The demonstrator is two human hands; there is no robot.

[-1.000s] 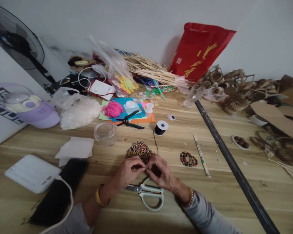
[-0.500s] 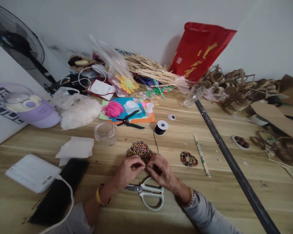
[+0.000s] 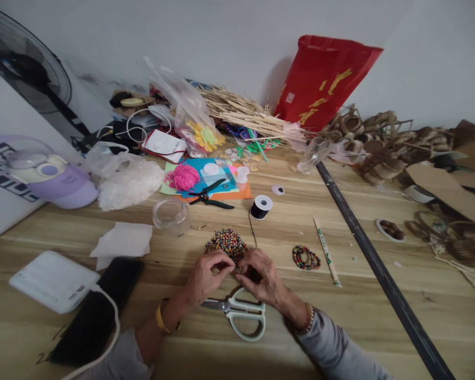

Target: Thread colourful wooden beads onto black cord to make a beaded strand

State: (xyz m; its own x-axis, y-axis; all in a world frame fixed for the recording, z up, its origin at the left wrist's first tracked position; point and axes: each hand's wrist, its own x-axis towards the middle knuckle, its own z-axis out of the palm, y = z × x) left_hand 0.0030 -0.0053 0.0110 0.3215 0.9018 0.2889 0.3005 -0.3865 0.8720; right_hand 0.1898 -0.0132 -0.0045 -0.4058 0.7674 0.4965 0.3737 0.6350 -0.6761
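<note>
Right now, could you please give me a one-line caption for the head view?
Left hand and right hand pinch together beside a bead pile, scissors close by, on a wooden table.

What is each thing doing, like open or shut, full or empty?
Pale green-handled scissors, shut, lying flat.
Clear round jar, open, looks empty.
Black thread spool, upright, thread trailing toward hands.
Black-handled pliers, handles spread open.
Coloured bead pile, loose heap beside the fingers.
Coloured bead bracelet, lying flat.
Left hand, fingertips pinched shut.
Right hand, fingertips pinched shut.
</note>
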